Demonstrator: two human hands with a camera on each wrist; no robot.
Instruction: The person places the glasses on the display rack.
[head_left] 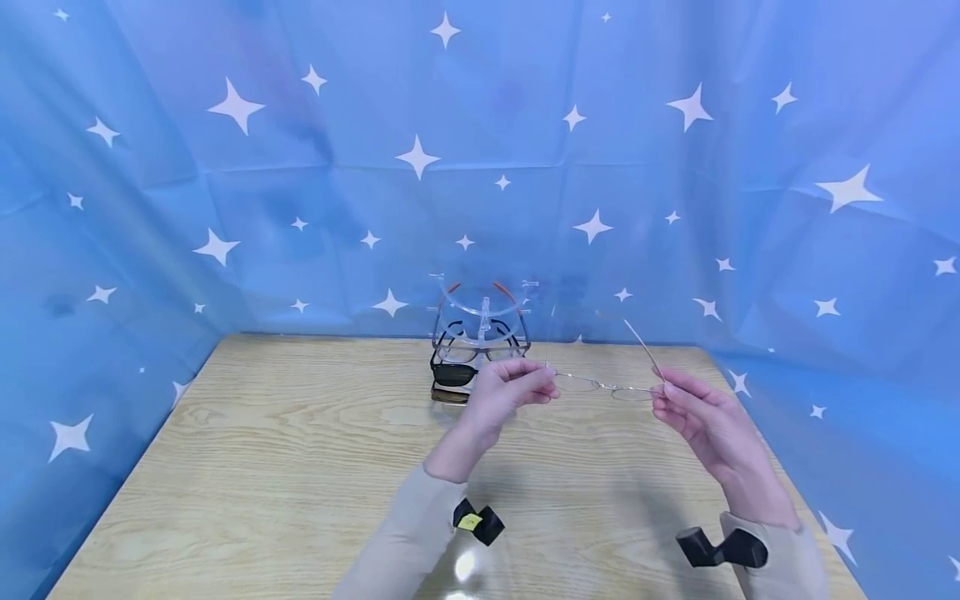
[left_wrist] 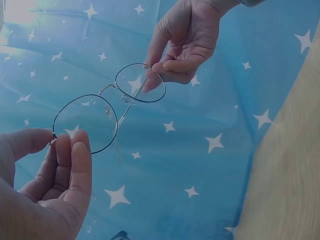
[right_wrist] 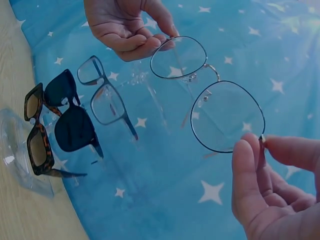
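A pair of thin-rimmed round eyeglasses point(head_left: 600, 386) is held up over the table between both hands, its temples unfolded and pointing away from the person. My left hand point(head_left: 510, 393) pinches the left end of the frame between thumb and fingers, by the hinge. At the opposite hinge, my right hand point(head_left: 705, 421) pinches the right end the same way. In the right wrist view, both clear lenses point(right_wrist: 227, 115) and the nose pads show, and thumb and fingertips meet at the rim's corner.
Behind the left hand stands a clear plastic display stand point(head_left: 484, 312). It bears tortoiseshell sunglasses point(right_wrist: 41, 152), black sunglasses point(right_wrist: 74, 129) and dark-framed clear glasses point(right_wrist: 107, 104), one above another. A wood-grain table point(head_left: 262, 467) lies below, with a blue starry curtain point(head_left: 510, 100) around it.
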